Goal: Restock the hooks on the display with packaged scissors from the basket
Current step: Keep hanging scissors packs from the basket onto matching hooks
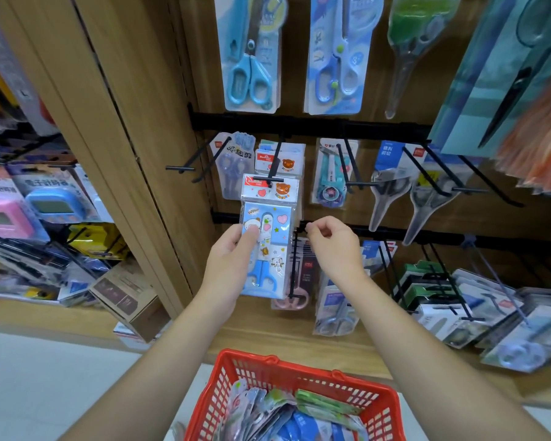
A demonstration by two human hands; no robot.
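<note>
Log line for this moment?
left hand: grips blue scissors pack, top at hook tip | right hand: curled beside pack, grasp unclear | red basket: holds more packs
</note>
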